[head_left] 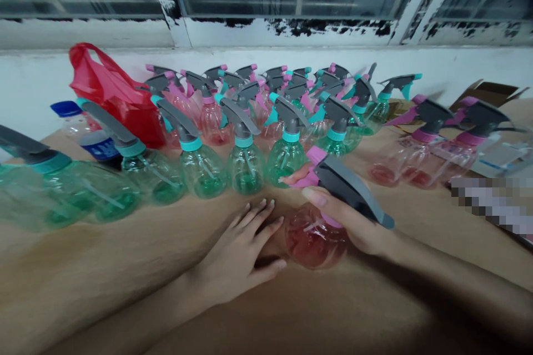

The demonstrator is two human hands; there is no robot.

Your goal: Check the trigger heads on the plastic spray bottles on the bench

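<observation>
My right hand (347, 216) is wrapped round the neck of a spray bottle (316, 244), with a finger at its pink trigger. This bottle is clear pink with a grey and pink spray head, and it stands tilted slightly over the table. Beside it, my left hand (241, 252) lies flat on the wooden table (137, 277), fingers spread and holding nothing. Just beyond both hands runs a row of green spray bottles with turquoise collars, among them a green spray bottle (246, 169) close to my left fingertips.
Behind that row, several pink and green spray bottles (214, 122) crowd toward the wall. A red plastic bag (120, 100) and a blue-capped bottle (70, 119) are at the back left. Two pink spray bottles (420, 161) stand at right, near a cardboard box (487, 94).
</observation>
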